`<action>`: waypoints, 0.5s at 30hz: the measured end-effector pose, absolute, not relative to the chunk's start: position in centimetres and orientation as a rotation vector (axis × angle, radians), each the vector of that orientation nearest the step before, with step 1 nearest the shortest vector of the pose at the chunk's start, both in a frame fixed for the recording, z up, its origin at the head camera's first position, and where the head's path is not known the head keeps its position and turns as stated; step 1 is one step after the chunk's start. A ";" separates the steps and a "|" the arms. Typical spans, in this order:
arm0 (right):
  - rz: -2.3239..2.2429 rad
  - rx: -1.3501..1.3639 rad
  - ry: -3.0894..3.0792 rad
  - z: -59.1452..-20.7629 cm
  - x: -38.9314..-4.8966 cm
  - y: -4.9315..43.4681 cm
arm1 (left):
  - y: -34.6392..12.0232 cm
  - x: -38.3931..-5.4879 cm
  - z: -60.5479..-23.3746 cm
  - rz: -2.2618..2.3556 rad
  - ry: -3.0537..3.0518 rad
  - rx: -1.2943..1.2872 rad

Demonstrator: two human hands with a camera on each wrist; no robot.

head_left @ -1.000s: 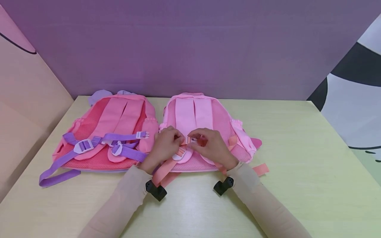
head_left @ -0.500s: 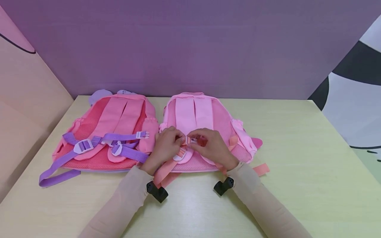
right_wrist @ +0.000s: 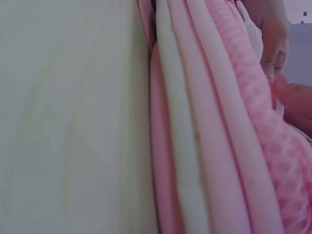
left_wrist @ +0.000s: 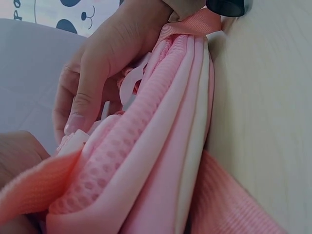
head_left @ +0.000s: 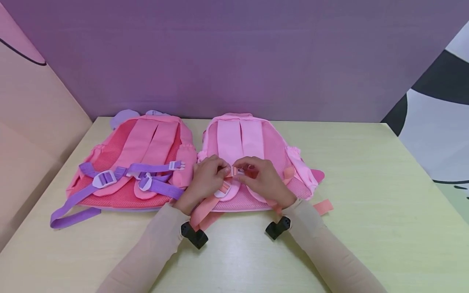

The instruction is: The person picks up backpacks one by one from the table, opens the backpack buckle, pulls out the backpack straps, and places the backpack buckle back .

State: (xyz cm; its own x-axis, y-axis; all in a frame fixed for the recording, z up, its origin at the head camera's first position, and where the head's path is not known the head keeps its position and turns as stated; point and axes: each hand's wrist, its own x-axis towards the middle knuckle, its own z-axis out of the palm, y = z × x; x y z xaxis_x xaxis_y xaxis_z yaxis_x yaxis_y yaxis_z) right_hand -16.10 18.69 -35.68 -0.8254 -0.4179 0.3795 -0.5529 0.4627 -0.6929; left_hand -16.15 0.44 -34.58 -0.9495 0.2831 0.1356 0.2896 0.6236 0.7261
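A light pink backpack [head_left: 250, 142] lies with its shoulder straps up, right of the middle of the table. Over its lower back is a small white buckle [head_left: 235, 171] on an orange strap. My left hand [head_left: 208, 178] pinches the orange strap at the buckle's left side. From the right, my right hand [head_left: 264, 179] pinches the buckle's other end between thumb and fingers. Fingers hide much of the buckle, so I cannot tell whether its halves are joined. A white strap adjuster [head_left: 222, 190] with orange webbing sits just below. In the left wrist view, my right thumb [left_wrist: 84, 105] points down beside the mesh back.
A darker pink backpack [head_left: 141, 138] lies at the left, close against the light pink one. Its purple straps [head_left: 73, 201] and white buckles spread over its back and onto the table [head_left: 359, 195]. An orange strap end [head_left: 324, 206] lies at the right. A purple partition [head_left: 234, 61] stands behind.
The head view has shifted very slightly. Both hands keep their hold at the buckle, with hardly any visible movement, and both backpacks lie as before.
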 end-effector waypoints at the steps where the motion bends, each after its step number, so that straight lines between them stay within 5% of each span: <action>1: 1.320 0.864 -2.541 -35.7 -16.1 18.7 | 0.5 -16.2 -34.6 -1.263 -2.820 -0.509; 15: 1.249 0.902 -2.489 -35.6 -16.2 18.6 | 0.5 -16.2 -34.9 -1.228 -2.803 -0.522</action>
State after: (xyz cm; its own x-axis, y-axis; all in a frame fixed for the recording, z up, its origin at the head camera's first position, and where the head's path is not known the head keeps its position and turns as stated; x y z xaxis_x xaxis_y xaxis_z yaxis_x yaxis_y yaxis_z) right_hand -16.25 18.56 -35.56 -0.7896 -0.4270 0.4407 -0.6086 0.4524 -0.6519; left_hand -16.19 0.49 -34.85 -0.9428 0.2888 0.1664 0.3181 0.6307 0.7078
